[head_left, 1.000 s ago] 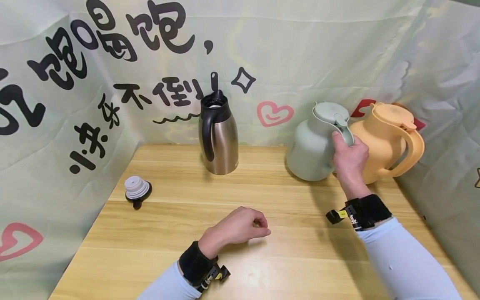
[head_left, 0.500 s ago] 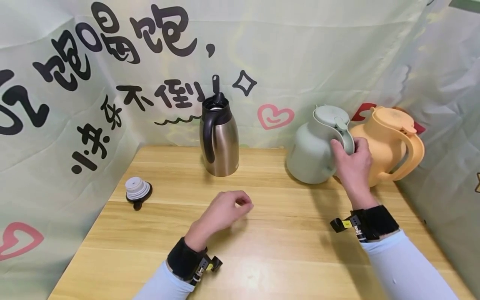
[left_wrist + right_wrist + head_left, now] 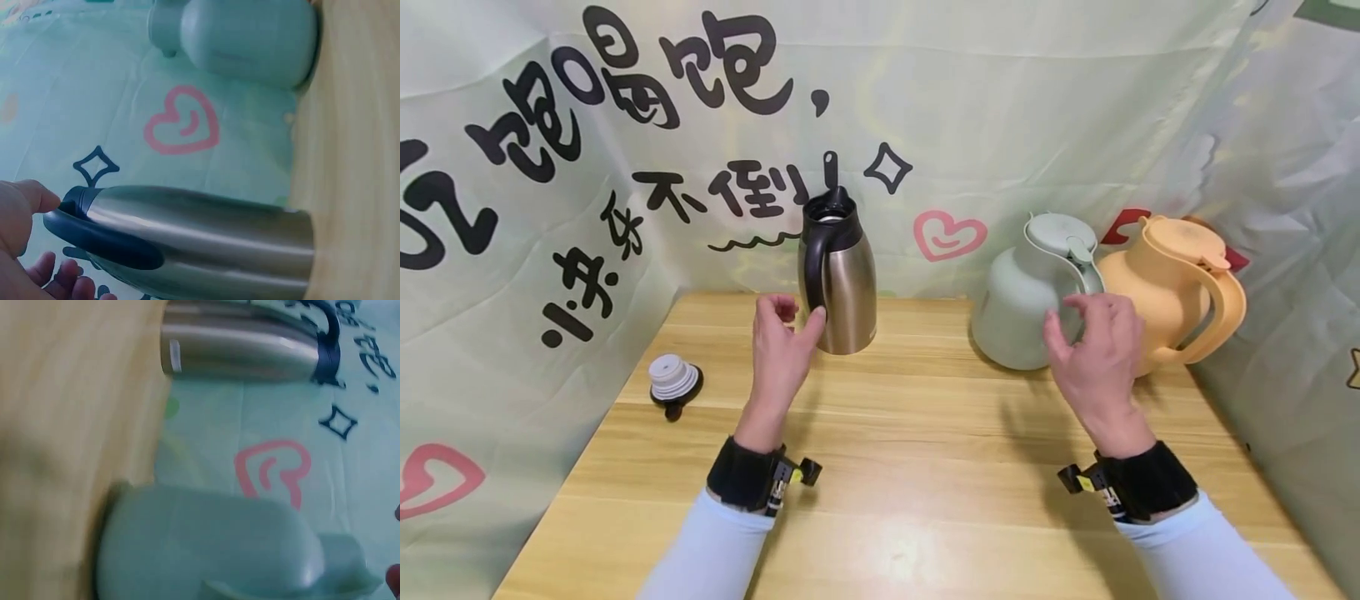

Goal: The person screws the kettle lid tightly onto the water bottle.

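Note:
A stainless steel thermal jug (image 3: 853, 292) with a black collar and handle (image 3: 813, 275) stands upright at the back, its top uncovered. My left hand (image 3: 777, 354) is beside that handle, thumb and fingers spread apart. In the left wrist view the thumb tip overlaps the top of the handle. At the right stands a pale green jug (image 3: 1011, 312), its lid on. My right hand (image 3: 1097, 371) is in front of its handle, fingers loosely bent with nothing between them. In the right wrist view the green jug (image 3: 200, 540) lies low in the frame, fingertips just showing at the right edge.
An orange jug (image 3: 1161, 287) stands behind and right of the green one. A white stopper (image 3: 673, 377) with a black rim rests upside down on the wooden table (image 3: 887, 492) at the left. Printed cloth (image 3: 1037, 108) walls the back and sides.
My right hand has let go of the green jug's handle and drawn back towards me. My left hand has moved left and forward to the steel jug's handle, its fingers spreading.

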